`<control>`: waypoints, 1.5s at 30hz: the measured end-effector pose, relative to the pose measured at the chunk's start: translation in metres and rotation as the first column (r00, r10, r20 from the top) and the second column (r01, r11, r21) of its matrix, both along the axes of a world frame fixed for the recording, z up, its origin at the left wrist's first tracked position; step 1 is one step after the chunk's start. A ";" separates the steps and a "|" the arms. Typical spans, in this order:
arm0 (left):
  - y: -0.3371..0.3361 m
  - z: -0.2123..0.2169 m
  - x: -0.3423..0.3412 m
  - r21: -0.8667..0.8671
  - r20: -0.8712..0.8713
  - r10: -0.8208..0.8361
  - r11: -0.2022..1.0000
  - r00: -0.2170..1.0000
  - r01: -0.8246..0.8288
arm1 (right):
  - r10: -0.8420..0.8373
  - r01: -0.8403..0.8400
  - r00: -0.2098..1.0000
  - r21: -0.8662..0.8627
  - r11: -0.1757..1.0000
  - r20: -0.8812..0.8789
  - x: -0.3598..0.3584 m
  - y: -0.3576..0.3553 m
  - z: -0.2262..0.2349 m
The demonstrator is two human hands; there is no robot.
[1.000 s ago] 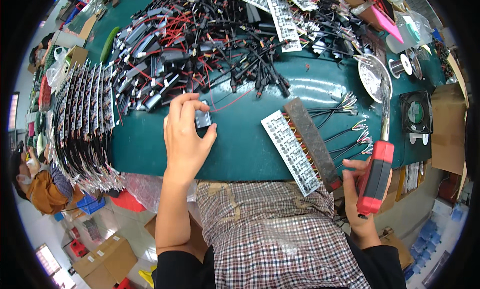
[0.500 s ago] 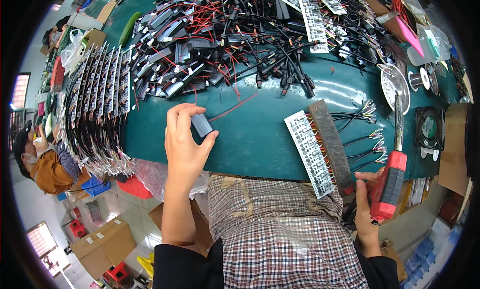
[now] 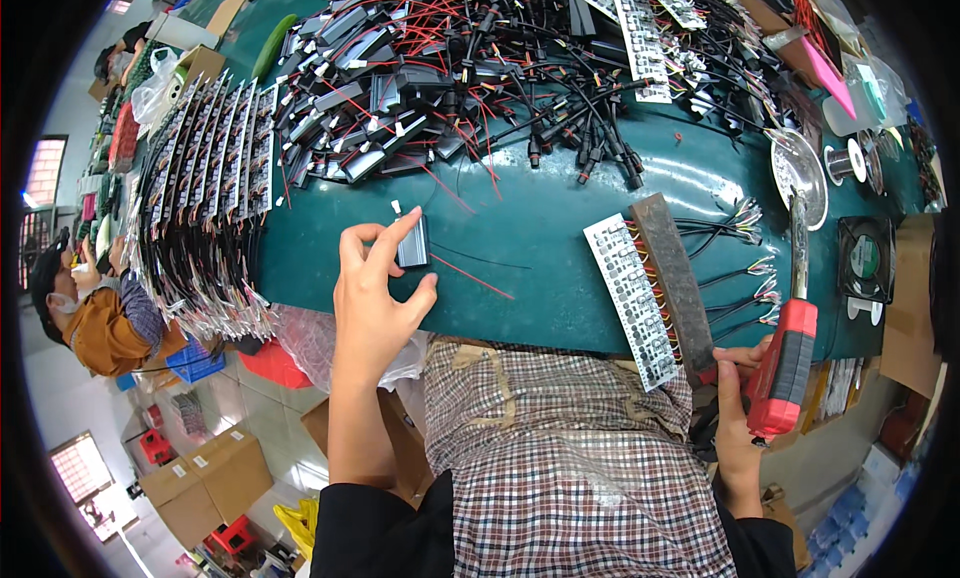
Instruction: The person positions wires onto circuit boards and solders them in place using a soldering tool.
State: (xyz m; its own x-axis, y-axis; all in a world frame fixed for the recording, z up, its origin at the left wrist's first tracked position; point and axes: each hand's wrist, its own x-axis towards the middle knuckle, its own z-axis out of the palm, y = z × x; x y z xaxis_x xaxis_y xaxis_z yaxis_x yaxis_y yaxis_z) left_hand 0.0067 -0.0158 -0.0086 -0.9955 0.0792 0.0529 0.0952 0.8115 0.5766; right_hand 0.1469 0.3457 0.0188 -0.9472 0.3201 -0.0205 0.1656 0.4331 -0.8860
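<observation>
My left hand (image 3: 375, 283) is over the table, pinched about a small dark grey finned metal case (image 3: 413, 244). The index fingertip lies at its upper end, beside a white connector, and the thumb is close to its lower end. A red and a black wire trail right from the case. At the table's front edge, my right hand (image 3: 738, 408) is curled around a red and black soldering gun (image 3: 783, 368); most of its fingers are hidden behind the handle. The gun's metal shaft reaches to a metal dish (image 3: 783, 183). Left of that hand, a white circuit-board panel (image 3: 632, 303) leans against a dark bar (image 3: 670, 283).
A heap of grey cases (image 3: 370, 108) with red wires and black connector cables covers the back. Wired board strips (image 3: 205, 168) stand at left. A solder spool (image 3: 845, 162) and black fan (image 3: 865, 260) are at right. Another person (image 3: 105, 323) sits far left.
The grey case has turned in my left hand; its wires now trail down to the right instead of up. The white connector now shows at its top. My right hand looks unchanged.
</observation>
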 end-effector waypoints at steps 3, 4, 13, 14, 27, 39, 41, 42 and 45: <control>-0.008 -0.002 0.002 0.069 0.063 0.003 0.998 0.998 -0.008 | 0.000 0.000 1.000 0.002 1.000 -0.007 0.000 -0.002 0.004; -0.005 0.000 0.002 0.079 0.038 0.052 0.995 0.998 -0.055 | -0.013 0.013 1.000 -0.012 1.000 0.000 -0.001 -0.002 0.005; -0.021 0.005 -0.003 -0.437 -0.306 0.182 0.845 0.934 -0.308 | -0.059 0.058 0.998 -0.025 0.998 -0.010 0.000 0.001 0.009; -0.016 0.008 -0.007 -0.366 -0.297 0.191 0.882 0.936 -0.296 | -0.052 0.052 0.999 -0.007 0.999 -0.008 0.000 0.002 0.009; 0.123 -0.027 -0.122 -0.126 -0.459 -0.111 0.990 0.882 0.059 | -0.039 0.038 0.998 -0.033 0.999 -0.038 0.002 0.002 0.013; 0.120 0.037 -0.068 0.742 -0.447 0.015 0.565 0.894 0.361 | -0.117 0.105 0.993 -0.305 0.947 -0.023 -0.012 -0.010 0.049; 0.122 0.050 -0.037 0.591 -0.211 -0.284 0.726 0.935 0.353 | -0.039 0.045 0.999 -0.298 0.954 0.028 -0.016 -0.016 0.049; 0.124 0.049 -0.023 0.605 -0.090 -0.383 0.712 0.919 0.356 | 0.051 -0.043 0.998 -0.259 0.965 0.025 -0.017 -0.015 0.049; 0.129 0.031 0.014 0.728 0.186 -0.535 0.638 0.824 0.250 | 0.230 -0.212 0.973 -0.282 0.936 0.033 -0.033 -0.022 0.042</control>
State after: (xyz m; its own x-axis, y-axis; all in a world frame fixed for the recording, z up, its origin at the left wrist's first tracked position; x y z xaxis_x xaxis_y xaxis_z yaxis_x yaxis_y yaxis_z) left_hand 0.0207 0.1128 0.0226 -0.8273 0.5542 -0.0924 -0.0115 0.1477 0.9890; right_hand 0.1136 0.3233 0.0605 -0.9870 0.0762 -0.1414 0.1543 0.2064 -0.9662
